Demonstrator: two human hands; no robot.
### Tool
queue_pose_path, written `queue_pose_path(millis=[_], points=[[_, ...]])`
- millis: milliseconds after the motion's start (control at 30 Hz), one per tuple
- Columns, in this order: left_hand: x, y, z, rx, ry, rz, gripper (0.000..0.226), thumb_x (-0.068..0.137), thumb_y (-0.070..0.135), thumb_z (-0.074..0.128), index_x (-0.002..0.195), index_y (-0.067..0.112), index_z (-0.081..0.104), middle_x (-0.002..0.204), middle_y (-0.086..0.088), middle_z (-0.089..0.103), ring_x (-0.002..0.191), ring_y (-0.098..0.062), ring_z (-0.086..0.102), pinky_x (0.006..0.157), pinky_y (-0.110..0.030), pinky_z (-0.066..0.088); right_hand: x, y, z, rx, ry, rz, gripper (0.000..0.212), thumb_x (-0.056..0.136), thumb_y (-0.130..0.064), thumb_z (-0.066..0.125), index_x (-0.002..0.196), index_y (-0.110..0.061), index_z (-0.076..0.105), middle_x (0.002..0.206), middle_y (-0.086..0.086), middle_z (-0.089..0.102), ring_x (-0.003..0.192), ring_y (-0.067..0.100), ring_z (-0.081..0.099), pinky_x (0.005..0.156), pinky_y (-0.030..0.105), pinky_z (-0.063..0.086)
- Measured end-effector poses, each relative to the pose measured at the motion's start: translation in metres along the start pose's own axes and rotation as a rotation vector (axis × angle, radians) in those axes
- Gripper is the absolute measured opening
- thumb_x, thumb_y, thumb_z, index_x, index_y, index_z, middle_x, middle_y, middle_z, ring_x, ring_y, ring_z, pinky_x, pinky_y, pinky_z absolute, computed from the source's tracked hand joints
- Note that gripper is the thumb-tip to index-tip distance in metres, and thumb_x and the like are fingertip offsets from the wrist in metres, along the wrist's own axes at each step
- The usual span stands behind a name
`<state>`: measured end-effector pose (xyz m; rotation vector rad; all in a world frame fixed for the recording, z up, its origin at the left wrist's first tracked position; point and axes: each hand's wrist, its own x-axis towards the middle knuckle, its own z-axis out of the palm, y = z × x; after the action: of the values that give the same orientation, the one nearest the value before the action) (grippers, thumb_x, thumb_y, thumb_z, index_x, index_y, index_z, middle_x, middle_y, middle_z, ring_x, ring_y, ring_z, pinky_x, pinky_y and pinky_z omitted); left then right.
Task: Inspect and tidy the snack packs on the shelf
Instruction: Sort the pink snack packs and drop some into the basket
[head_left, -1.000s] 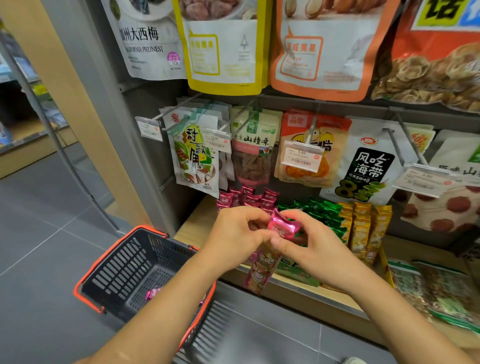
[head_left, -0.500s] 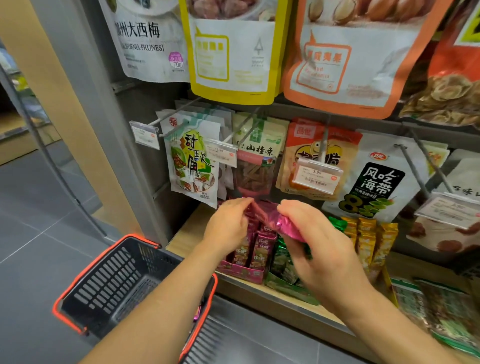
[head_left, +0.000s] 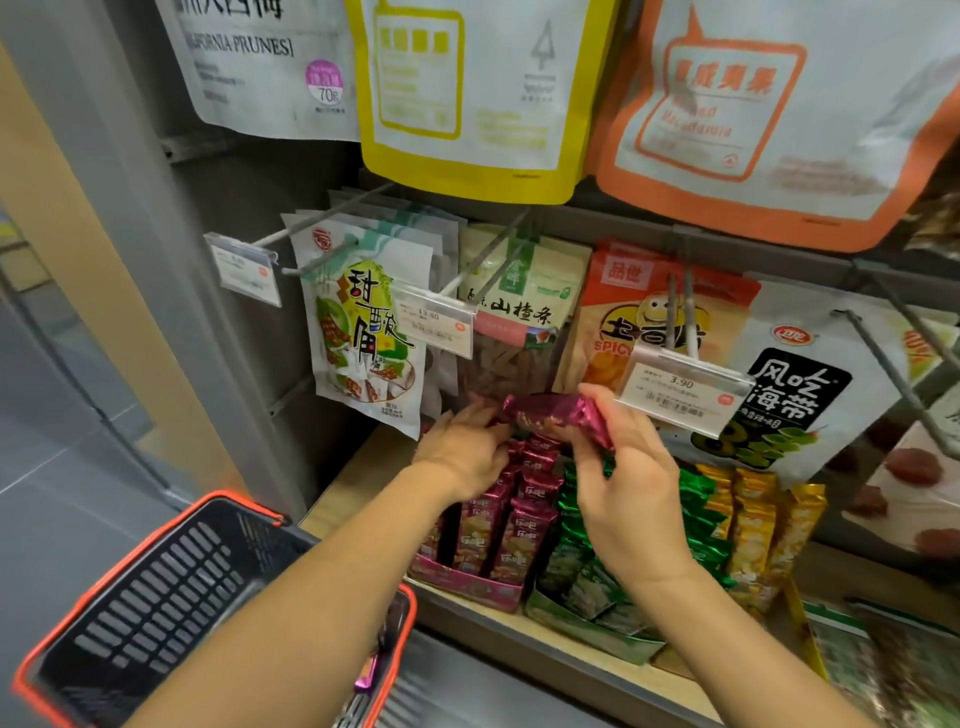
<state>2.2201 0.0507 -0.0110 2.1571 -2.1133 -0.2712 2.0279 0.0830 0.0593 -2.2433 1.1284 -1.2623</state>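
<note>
A magenta foil snack pack (head_left: 556, 415) lies sideways between my hands, just above its row. My right hand (head_left: 623, 467) pinches its right end with thumb and fingers. My left hand (head_left: 465, 447) touches its left end, fingers reaching behind the row; its fingertips are hidden. Below stand several matching magenta packs (head_left: 498, 530) upright in a pink display box (head_left: 467, 584) on the wooden shelf (head_left: 358, 467). Green packs (head_left: 587, 566) and gold packs (head_left: 748, 530) fill the neighbouring boxes to the right.
Hanging bags on metal pegs crowd the space above, with price tags (head_left: 680, 389) just over my right hand. A black shopping basket with an orange rim (head_left: 171, 597) hangs on my left forearm, below the shelf edge. Grey floor lies to the left.
Both hands have carried the magenta pack up and forward from in front of the shelf to above the back of its row. The view has moved closer to the shelf.
</note>
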Motion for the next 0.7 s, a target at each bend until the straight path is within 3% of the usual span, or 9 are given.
queue_pose_path(millis=[67, 133, 233, 333, 400, 500, 600, 700], points=[[-0.002, -0.007, 0.006, 0.035, -0.003, 0.006, 0.046, 0.1, 0.039, 0.034, 0.145, 0.03, 0.04, 0.159, 0.002, 0.024, 0.147, -0.02, 0.018, 0.118, -0.042, 0.016, 0.007, 0.004, 0.004, 0.04, -0.035, 0.08, 0.042, 0.092, -0.008, 0.061, 0.134, -0.013, 0.056, 0.121, 0.01, 0.058, 0.119, 0.018, 0.047, 0.1, 0.004, 0.023], [-0.005, -0.012, 0.009, 0.059, 0.028, -0.004, 0.044, 0.1, 0.041, 0.033, 0.141, 0.031, 0.044, 0.157, 0.002, 0.028, 0.144, -0.022, 0.024, 0.116, -0.039, 0.017, 0.016, 0.007, 0.008, 0.049, -0.04, 0.053, 0.041, 0.093, -0.008, 0.06, 0.133, -0.016, 0.057, 0.115, 0.006, 0.059, 0.114, 0.014, 0.045, 0.096, 0.002, 0.024], [-0.011, -0.014, 0.009, 0.067, 0.048, -0.038, 0.043, 0.099, 0.045, 0.034, 0.138, 0.036, 0.049, 0.155, -0.001, 0.031, 0.141, -0.025, 0.026, 0.116, -0.04, 0.019, 0.032, 0.011, 0.013, 0.035, -0.125, 0.065, 0.042, 0.095, -0.015, 0.057, 0.135, -0.025, 0.054, 0.128, 0.008, 0.059, 0.123, 0.025, 0.05, 0.105, 0.037, 0.041], [-0.015, -0.011, 0.006, 0.054, 0.023, -0.06, 0.042, 0.097, 0.051, 0.034, 0.137, 0.046, 0.047, 0.156, -0.001, 0.028, 0.142, -0.028, 0.021, 0.117, -0.045, 0.016, 0.049, 0.013, 0.015, 0.046, -0.123, 0.053, 0.043, 0.094, -0.016, 0.057, 0.134, -0.029, 0.049, 0.134, 0.005, 0.053, 0.125, 0.027, 0.047, 0.106, 0.05, 0.04], [-0.017, -0.009, 0.005, 0.081, 0.004, -0.058, 0.042, 0.096, 0.055, 0.033, 0.136, 0.052, 0.043, 0.156, 0.0, 0.027, 0.142, -0.029, 0.019, 0.118, -0.047, 0.013, 0.058, 0.014, 0.015, 0.078, -0.11, -0.009, 0.035, 0.093, -0.018, 0.058, 0.122, -0.033, 0.046, 0.119, 0.001, 0.057, 0.112, 0.023, 0.053, 0.098, 0.048, 0.045], [-0.021, -0.01, 0.003, 0.119, -0.041, -0.073, 0.041, 0.096, 0.06, 0.028, 0.136, 0.059, 0.035, 0.157, 0.002, 0.024, 0.141, -0.032, 0.015, 0.116, -0.052, 0.008, 0.06, 0.02, 0.016, 0.051, -0.034, -0.086, 0.031, 0.093, -0.017, 0.06, 0.109, -0.038, 0.044, 0.1, -0.01, 0.053, 0.095, 0.009, 0.05, 0.088, 0.031, 0.043], [-0.023, -0.015, 0.0, 0.146, -0.085, -0.088, 0.041, 0.096, 0.063, 0.024, 0.137, 0.063, 0.029, 0.158, 0.001, 0.02, 0.142, -0.035, 0.013, 0.114, -0.056, 0.005, 0.052, 0.029, 0.021, 0.036, -0.001, -0.064, 0.034, 0.092, -0.013, 0.061, 0.109, -0.039, 0.046, 0.099, -0.009, 0.049, 0.094, 0.004, 0.043, 0.088, 0.028, 0.036], [-0.026, -0.012, 0.002, 0.138, -0.075, -0.074, 0.042, 0.096, 0.061, 0.024, 0.138, 0.06, 0.028, 0.157, 0.0, 0.022, 0.141, -0.034, 0.014, 0.116, -0.056, 0.005, 0.052, 0.033, 0.033, 0.006, -0.078, -0.066, 0.03, 0.092, -0.012, 0.06, 0.115, -0.028, 0.05, 0.108, 0.001, 0.054, 0.101, 0.018, 0.05, 0.086, 0.035, 0.044]])
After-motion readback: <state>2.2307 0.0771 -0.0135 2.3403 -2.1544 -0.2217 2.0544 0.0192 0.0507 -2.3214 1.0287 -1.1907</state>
